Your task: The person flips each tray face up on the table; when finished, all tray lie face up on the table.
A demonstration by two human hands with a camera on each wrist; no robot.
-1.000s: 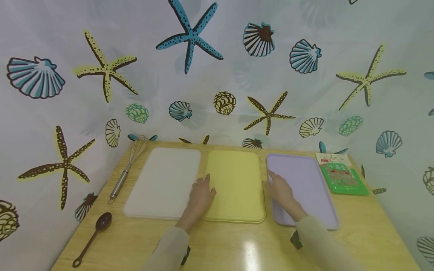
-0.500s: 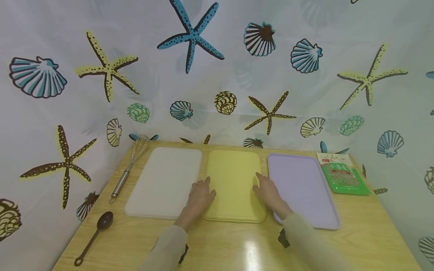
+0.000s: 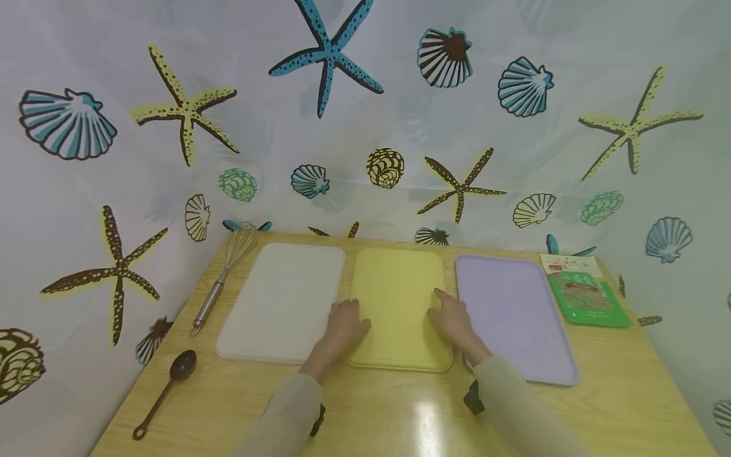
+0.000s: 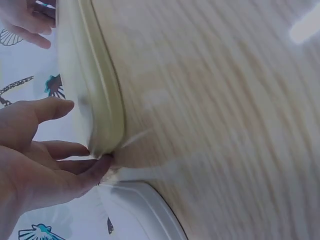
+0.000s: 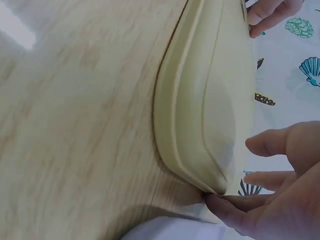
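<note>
Lying on the table (image 3: 365, 406) between the white tray (image 3: 280, 304) and the lavender tray (image 3: 511, 317), the yellow tray (image 3: 400, 298) is touched at opposite edges by the left hand (image 3: 344, 325) and right hand (image 3: 455, 322). Thumbs stand apart from fingertips; fingers are loosely extended. The green packet (image 3: 588, 297) shows 小; smaller print is illegible. Sleeves (image 3: 285, 406) run out of frame. Fingertip contact beneath the rim is partly hidden.

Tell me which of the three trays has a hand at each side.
The yellow tray in the middle: left hand at its left edge, right hand at its right. The white tray and lavender tray flank it.
</note>
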